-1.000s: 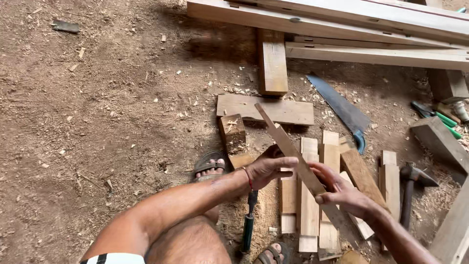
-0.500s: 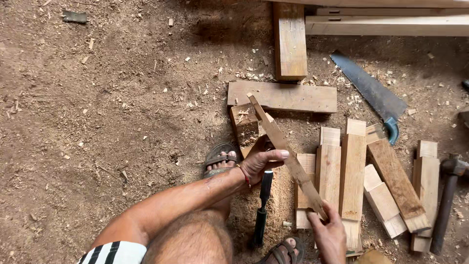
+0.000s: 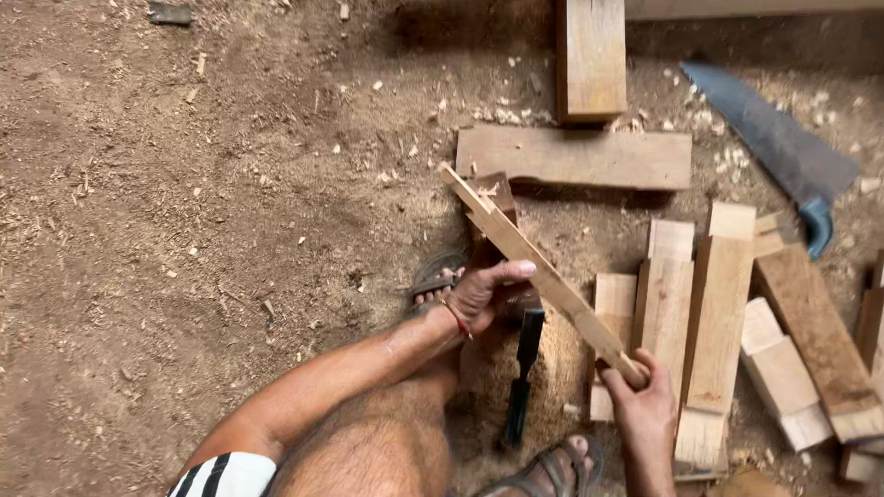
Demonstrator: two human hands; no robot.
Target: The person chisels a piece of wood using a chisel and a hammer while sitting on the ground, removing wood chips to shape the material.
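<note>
A long thin wooden strip (image 3: pixel 529 262) slants from upper left to lower right above the dirt floor. My left hand (image 3: pixel 486 293) grips it near its middle, thumb on top. My right hand (image 3: pixel 640 398) is closed around its lower end. Its far tip rests over a small dark wood block (image 3: pixel 493 193). A black-handled chisel (image 3: pixel 523 373) lies on the sawdust just below my left hand, between my two sandalled feet (image 3: pixel 440 276).
Several short wooden boards (image 3: pixel 714 322) lie side by side at the right. A flat plank (image 3: pixel 575 158) and a thicker beam (image 3: pixel 589 55) lie beyond. A hand saw with a blue handle (image 3: pixel 783 152) lies at the upper right. Sawdust and chips cover the ground.
The view has shifted so everything sits lower and closer. My right hand slid down to the strip's lower end; the left hand keeps its hold mid-strip.
</note>
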